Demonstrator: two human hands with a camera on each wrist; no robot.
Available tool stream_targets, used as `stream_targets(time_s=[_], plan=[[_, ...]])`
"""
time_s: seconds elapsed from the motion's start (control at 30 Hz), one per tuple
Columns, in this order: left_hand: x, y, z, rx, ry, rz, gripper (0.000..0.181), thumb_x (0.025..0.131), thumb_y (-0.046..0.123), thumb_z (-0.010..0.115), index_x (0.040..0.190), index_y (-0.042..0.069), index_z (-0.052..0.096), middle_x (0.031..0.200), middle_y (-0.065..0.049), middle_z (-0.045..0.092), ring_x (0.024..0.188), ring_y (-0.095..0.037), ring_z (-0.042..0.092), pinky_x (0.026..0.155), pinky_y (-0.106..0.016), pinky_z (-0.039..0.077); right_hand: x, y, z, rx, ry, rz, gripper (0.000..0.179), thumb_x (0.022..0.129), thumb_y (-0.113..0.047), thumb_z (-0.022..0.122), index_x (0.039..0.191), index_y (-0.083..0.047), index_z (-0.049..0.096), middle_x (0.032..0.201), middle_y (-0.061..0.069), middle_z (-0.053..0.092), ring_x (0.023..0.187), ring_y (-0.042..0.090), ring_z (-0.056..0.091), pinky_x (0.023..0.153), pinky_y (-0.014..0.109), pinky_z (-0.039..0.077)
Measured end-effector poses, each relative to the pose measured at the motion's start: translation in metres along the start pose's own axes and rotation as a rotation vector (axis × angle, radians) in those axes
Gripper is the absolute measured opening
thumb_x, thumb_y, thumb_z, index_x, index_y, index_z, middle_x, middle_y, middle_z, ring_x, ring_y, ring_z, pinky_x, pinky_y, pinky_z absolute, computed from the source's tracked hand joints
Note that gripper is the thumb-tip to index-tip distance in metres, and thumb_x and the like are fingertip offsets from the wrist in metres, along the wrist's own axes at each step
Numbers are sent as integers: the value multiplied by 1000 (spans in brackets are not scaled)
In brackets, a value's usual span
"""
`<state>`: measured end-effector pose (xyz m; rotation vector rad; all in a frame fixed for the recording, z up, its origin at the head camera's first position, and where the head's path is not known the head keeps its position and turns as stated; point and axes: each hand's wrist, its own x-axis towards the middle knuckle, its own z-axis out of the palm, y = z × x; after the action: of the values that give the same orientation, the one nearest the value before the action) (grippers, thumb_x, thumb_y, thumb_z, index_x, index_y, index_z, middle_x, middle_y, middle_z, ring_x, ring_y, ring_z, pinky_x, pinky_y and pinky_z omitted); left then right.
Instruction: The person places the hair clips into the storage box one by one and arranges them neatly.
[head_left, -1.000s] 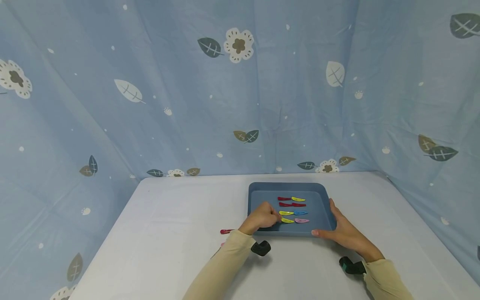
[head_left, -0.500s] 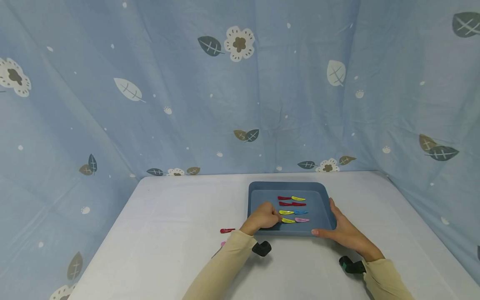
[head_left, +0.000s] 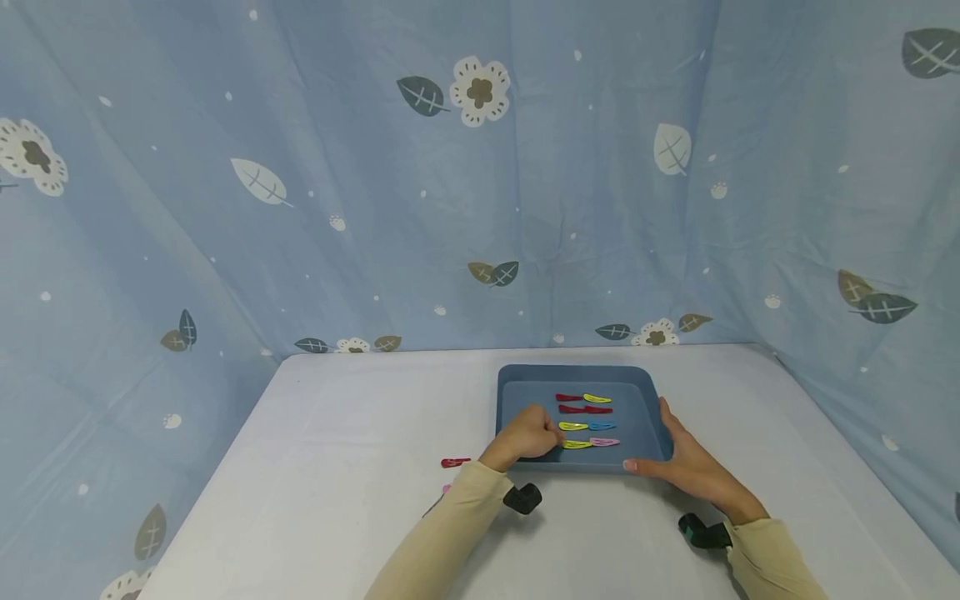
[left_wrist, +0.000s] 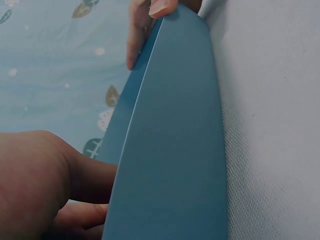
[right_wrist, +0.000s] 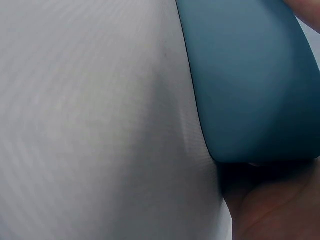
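Observation:
In the head view a blue-grey tray (head_left: 630, 452) lies on the white table, with snap hair clips set in pairs inside it. My left hand (head_left: 525, 433) reaches over the tray's front wall and pinches the left end of the nearest yellow hair clip (head_left: 577, 445). Touching that clip's right end is a pink hair clip (head_left: 604, 442). My right hand (head_left: 693, 467) grips the tray's front right corner, thumb along the front wall and fingers along the right side. The left wrist view shows the tray's wall (left_wrist: 170, 130) hiding the left fingertips.
Further back in the tray are a yellow hair clip (head_left: 573, 426) beside a blue one (head_left: 602, 426), two red clips (head_left: 585, 409), and a red-yellow pair. Left of the tray, a red clip (head_left: 454, 462) and a pink item (head_left: 447, 488) lie partly behind the left sleeve (head_left: 450, 533).
The nearest yellow clip has shifted slightly toward me, its right end now lower beside the pink clip. Both hands stay almost where they were.

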<state>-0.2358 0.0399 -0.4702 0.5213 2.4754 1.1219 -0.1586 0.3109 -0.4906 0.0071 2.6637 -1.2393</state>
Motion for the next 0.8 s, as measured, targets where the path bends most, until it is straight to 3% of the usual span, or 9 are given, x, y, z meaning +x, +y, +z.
stream_targets(time_s=[0.2, 0.33, 0.43, 0.57, 0.8], plan=[[-2, -2, -3, -53, 2, 11, 19, 94, 3, 61, 90, -2, 79, 113, -13, 78, 109, -24, 72, 63, -24, 41, 0, 1, 1, 5, -6, -2, 133, 85, -43, 82, 162, -3, -19, 169, 34, -11, 153, 61, -1, 115, 79, 13], [-6, -1, -12, -91, 10, 62, 23, 93, -2, 53, 95, -4, 77, 114, -17, 77, 81, -19, 66, 56, -25, 34, 0, 2, 1, 9, -9, -4, 133, 85, -43, 82, 162, -4, -19, 169, 33, -11, 153, 61, -1, 115, 79, 13], [-9, 1, -21, -92, 20, 95, 22, 97, 4, 56, 97, -4, 76, 112, -17, 77, 62, -13, 45, 55, -26, 32, 0, 2, 0, 11, -13, -9, 132, 86, -43, 81, 162, -3, -19, 169, 33, -12, 153, 61, -2, 115, 79, 13], [-15, 3, -33, -97, 29, 127, 24, 102, 12, 59, 100, -4, 77, 110, -18, 77, 58, -11, 40, 55, -26, 35, 0, 3, -1, 9, -18, -15, 131, 86, -43, 81, 162, -4, -20, 168, 33, -12, 153, 62, -1, 115, 80, 14], [-24, 1, -48, -105, 42, 140, 28, 104, 20, 61, 107, -3, 77, 98, -25, 73, 62, -11, 46, 58, -25, 39, 0, 4, 0, 9, -13, -9, 132, 86, -43, 81, 162, -5, -20, 169, 33, -12, 153, 61, -2, 115, 79, 12]])
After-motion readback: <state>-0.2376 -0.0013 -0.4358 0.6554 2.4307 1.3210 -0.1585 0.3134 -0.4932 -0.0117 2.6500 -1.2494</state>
